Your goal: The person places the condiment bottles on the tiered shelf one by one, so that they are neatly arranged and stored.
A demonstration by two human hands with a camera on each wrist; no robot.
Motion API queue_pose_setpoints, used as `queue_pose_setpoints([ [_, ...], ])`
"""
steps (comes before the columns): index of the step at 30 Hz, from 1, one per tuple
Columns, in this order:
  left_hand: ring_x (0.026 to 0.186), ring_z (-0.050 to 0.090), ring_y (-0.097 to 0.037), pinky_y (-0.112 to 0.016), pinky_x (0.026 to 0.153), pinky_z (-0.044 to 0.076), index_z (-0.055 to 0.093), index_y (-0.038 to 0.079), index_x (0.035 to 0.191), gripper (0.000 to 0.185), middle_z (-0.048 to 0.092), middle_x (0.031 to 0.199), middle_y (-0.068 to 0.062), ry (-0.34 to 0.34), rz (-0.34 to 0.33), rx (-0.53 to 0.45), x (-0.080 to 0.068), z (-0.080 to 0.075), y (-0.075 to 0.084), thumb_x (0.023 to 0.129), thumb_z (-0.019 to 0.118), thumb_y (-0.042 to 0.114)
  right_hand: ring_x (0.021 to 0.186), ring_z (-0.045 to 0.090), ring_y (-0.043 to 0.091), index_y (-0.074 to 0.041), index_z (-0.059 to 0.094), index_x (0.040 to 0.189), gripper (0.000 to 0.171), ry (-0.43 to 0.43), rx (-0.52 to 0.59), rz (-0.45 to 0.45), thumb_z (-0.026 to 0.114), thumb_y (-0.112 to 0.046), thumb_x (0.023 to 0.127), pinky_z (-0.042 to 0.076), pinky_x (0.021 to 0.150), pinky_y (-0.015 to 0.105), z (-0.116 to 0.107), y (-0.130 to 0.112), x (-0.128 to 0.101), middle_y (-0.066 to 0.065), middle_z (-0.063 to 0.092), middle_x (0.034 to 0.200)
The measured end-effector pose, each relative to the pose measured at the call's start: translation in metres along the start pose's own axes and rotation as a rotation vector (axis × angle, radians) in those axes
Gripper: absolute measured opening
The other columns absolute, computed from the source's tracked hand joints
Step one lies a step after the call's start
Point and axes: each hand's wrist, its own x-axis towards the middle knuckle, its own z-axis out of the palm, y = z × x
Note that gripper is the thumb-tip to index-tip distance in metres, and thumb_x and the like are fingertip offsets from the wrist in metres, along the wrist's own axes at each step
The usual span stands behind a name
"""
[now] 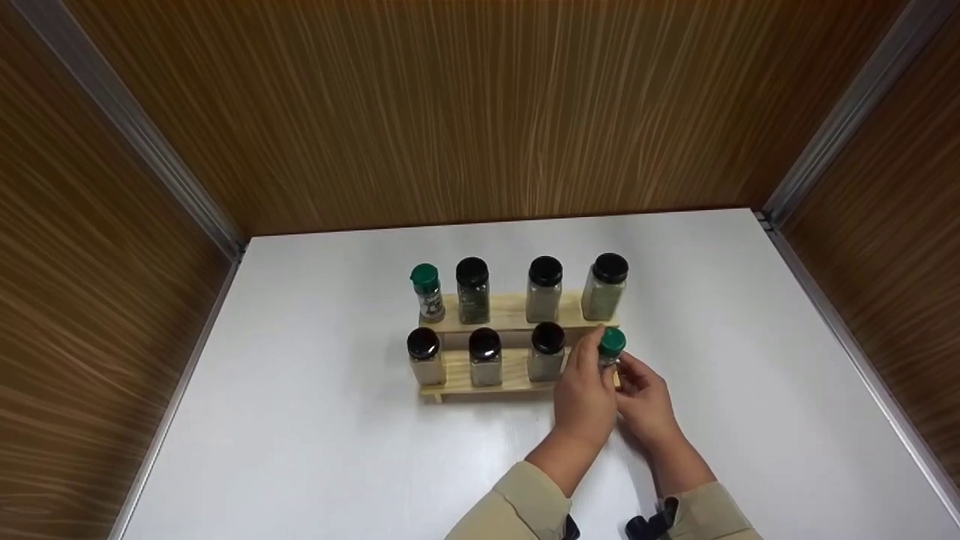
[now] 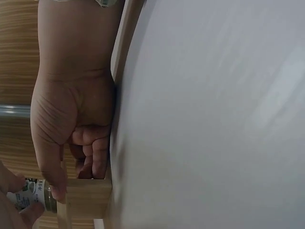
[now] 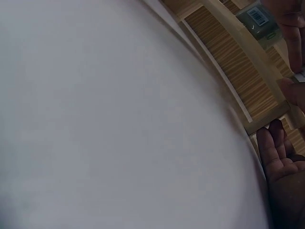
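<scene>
At the right end of the lower shelf of a wooden spice rack (image 1: 510, 309) is a green-capped spice jar (image 1: 612, 342). My left hand (image 1: 585, 397) holds this jar, thumb and fingers on either side of its body; the label shows between them in the left wrist view. Just right of it, my right hand (image 1: 649, 405) grips the rack's end. In the left wrist view its thumb lies at the shelf edge near the jar's base (image 2: 47, 200), while its curled fingers (image 2: 98, 155) reach beneath, by the rack's leg. The jar's lower part is hidden by fingers in the head view.
Black-capped jars (image 1: 485, 358) stand along both shelves. Another green-capped jar (image 1: 427, 292) occupies the upper shelf's left end. The rack stands on a white table (image 1: 315, 420), with wood-grain panels (image 1: 480, 112) behind and at both sides.
</scene>
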Motion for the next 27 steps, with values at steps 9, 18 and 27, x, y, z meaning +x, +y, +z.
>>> queue_pose_setpoints([
  [9, 0.119, 0.069, -0.024, -0.033, 0.091, 0.061, 0.051, 0.006, 0.150, 0.070, 0.067, 0.137, -0.012, 0.013, -0.011, 0.002, 0.000, -0.002, 0.000, 0.088, 0.082, 0.000, 0.101, 0.062, 0.006, 0.013, 0.055, 0.144, 0.067, 0.011, -0.016, 0.008, 0.078, 0.018, 0.081, 0.054, 0.088, 0.014, 0.001, -0.001, -0.001, 0.021, 0.068, 0.121],
  [18, 0.128, 0.064, -0.025, -0.029, 0.100, 0.058, 0.051, -0.002, 0.139, 0.065, 0.060, 0.139, -0.017, 0.112, 0.256, 0.024, -0.008, -0.040, 0.021, 0.087, 0.086, 0.014, 0.094, 0.066, 0.010, 0.013, 0.058, 0.141, 0.063, 0.009, 0.004, -0.027, 0.081, 0.015, 0.083, 0.059, 0.080, 0.019, 0.006, 0.002, 0.000, 0.016, 0.069, 0.112],
  [27, 0.094, 0.070, -0.010, -0.018, 0.089, 0.058, 0.070, 0.008, 0.108, 0.016, 0.070, 0.103, -0.001, 0.087, 0.350, -0.043, -0.015, -0.090, 0.018, 0.096, 0.077, 0.015, 0.098, 0.067, 0.011, 0.009, 0.054, 0.148, 0.070, -0.021, -0.003, -0.009, 0.081, 0.014, 0.084, 0.058, 0.084, 0.018, 0.007, 0.001, -0.005, 0.023, 0.066, 0.122],
])
